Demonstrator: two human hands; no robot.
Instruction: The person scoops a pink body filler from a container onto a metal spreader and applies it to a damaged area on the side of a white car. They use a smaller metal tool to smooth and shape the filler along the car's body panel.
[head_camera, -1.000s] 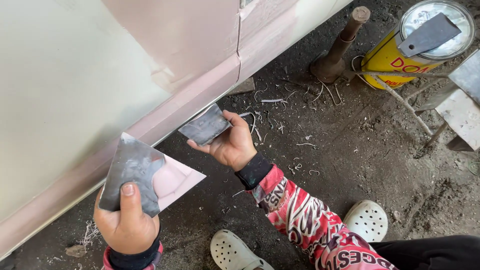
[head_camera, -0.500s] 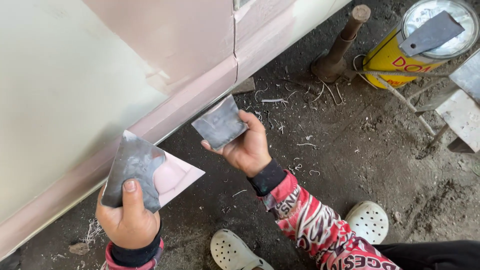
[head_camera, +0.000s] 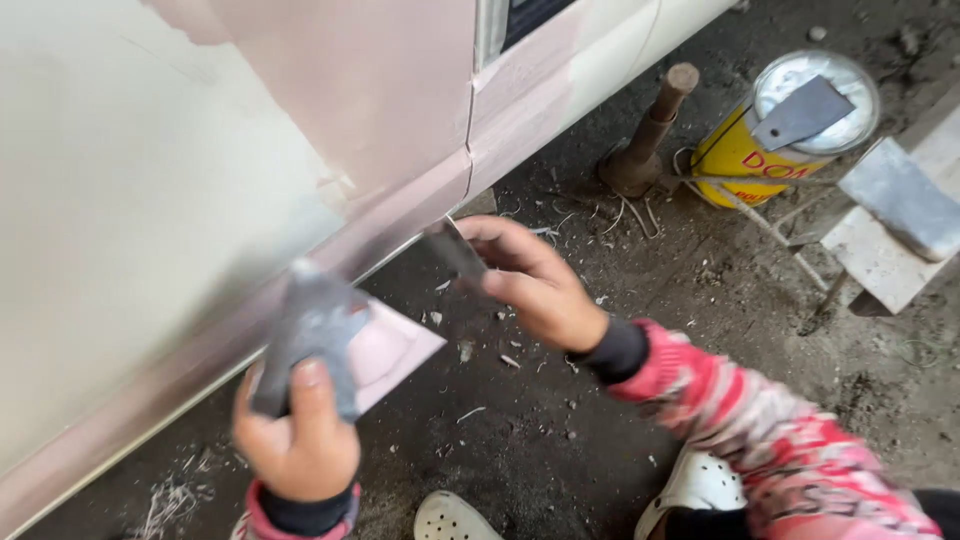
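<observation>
Right hand (head_camera: 540, 285) has tilted its scraper (head_camera: 455, 250) edge-on toward the panel (head_camera: 400, 110).

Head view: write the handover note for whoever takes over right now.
Left hand: grips a grey metal spreader and a flat board smeared with pink filler.
Right hand: holds a small grey metal spreader blade near the cream car panel's lower edge.
Done: pink filler covers part of the panel.
Left: filler remains on the board.
Nearby: yellow can, another spreader on its lid.
</observation>
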